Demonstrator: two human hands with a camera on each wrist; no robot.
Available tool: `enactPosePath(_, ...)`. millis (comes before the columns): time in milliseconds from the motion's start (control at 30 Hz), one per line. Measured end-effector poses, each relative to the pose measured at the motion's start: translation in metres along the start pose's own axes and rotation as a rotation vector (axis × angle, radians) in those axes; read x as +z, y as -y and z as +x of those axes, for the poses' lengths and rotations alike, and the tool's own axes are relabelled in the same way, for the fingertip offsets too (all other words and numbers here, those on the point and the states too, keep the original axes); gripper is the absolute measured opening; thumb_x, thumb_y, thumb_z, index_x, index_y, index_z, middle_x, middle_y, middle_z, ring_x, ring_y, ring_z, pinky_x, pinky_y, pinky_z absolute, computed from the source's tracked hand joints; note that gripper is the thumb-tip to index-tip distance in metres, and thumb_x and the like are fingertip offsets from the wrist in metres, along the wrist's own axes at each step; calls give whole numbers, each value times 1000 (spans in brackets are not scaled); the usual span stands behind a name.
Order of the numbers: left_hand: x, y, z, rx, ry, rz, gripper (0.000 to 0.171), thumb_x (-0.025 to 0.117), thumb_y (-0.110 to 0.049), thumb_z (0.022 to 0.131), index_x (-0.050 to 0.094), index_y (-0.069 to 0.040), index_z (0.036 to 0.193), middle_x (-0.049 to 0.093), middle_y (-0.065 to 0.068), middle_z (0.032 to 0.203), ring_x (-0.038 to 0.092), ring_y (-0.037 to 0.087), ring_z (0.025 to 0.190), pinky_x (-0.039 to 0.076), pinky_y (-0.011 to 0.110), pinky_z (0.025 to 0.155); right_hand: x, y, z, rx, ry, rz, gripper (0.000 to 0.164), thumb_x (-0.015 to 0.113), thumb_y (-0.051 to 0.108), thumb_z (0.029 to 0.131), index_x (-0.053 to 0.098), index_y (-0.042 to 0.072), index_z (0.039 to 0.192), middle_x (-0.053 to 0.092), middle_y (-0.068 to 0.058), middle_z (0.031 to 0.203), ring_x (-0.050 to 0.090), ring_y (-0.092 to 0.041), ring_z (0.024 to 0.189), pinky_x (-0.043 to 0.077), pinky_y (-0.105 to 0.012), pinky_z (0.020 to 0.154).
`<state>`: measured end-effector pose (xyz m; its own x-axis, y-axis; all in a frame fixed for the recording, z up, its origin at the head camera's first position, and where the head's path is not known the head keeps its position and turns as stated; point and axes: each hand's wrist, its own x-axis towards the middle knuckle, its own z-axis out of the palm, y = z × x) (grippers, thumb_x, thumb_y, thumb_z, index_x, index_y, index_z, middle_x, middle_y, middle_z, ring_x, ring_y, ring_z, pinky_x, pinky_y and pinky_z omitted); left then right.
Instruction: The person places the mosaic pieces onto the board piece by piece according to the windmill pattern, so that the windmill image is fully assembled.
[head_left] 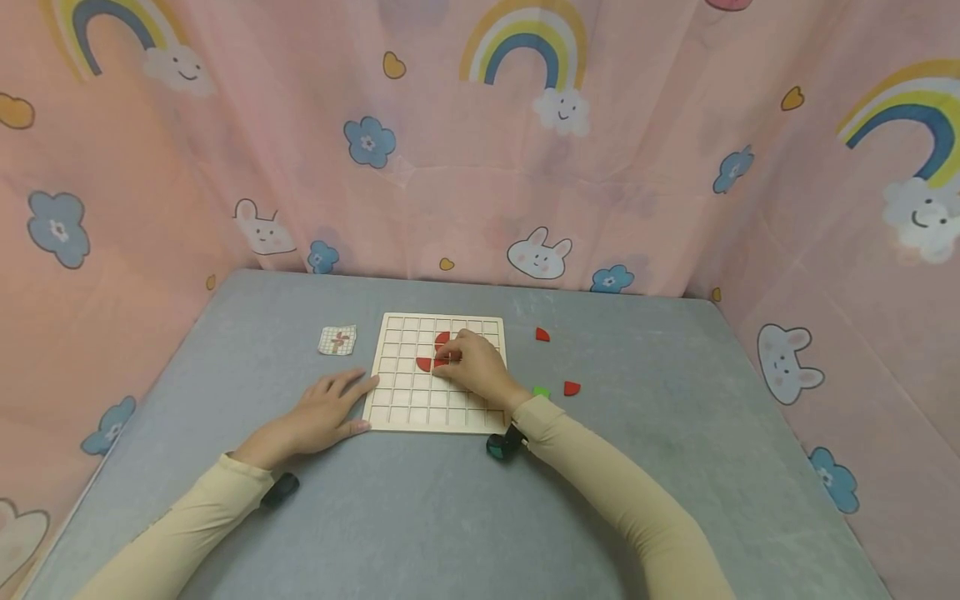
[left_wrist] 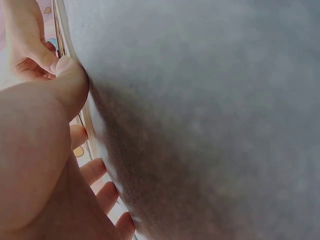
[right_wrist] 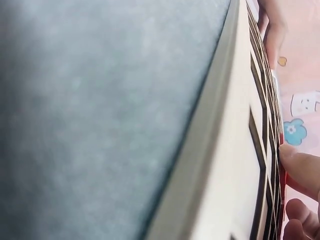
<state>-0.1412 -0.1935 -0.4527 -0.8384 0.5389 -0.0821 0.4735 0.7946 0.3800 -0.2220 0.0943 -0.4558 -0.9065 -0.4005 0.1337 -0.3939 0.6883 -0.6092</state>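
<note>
A pale wooden grid board (head_left: 397,398) lies flat on the grey table. My left hand (head_left: 318,417) rests beside it, with the index finger and thumb touching its left edge. Over the middle of the board, my right hand (head_left: 478,367) pinches a red quarter-circle piece (head_left: 455,356), partly hidden by the fingers. Close by on the grid sit other red pieces, one at the upper side (head_left: 442,338) and one at the left (head_left: 423,364). In the right wrist view the right thumb (right_wrist: 300,167) meets a thin red edge at grid level.
Left of the board lies a small card (head_left: 337,340) printed with a grid and a red pattern. To the right are two loose red pieces, one farther back (head_left: 542,334) and one nearer (head_left: 572,388). A green piece (head_left: 541,391) is partly covered by the right wrist.
</note>
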Motion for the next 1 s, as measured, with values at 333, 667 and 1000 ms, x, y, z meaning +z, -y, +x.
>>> enactPosePath(333,-1,-1,-1,2,-1,-12,68,67,-31,106,41,-2,161,32,31,163,37,57,142,33,74,109,0,-1,1,-3,3,-1,24,90,22,87,84,9,107,61,-1,87,53,-15,78,43,-28,70)
enactPosePath(667,-1,-1,-1,5,-6,2,68,67,-33,105,42,-3,161,33,30,163,38,57,142,35,74,108,2,-2,1,-12,-19,12,24,90,22,86,84,9,105,61,-1,85,53,-14,77,43,-27,70)
enactPosePath(1000,-1,-2,-1,6,-6,7,67,67,-32,105,42,-3,160,34,30,163,38,57,141,35,74,108,3,-3,1,0,-21,13,25,90,23,87,84,9,107,61,-1,85,52,-14,77,42,-28,70)
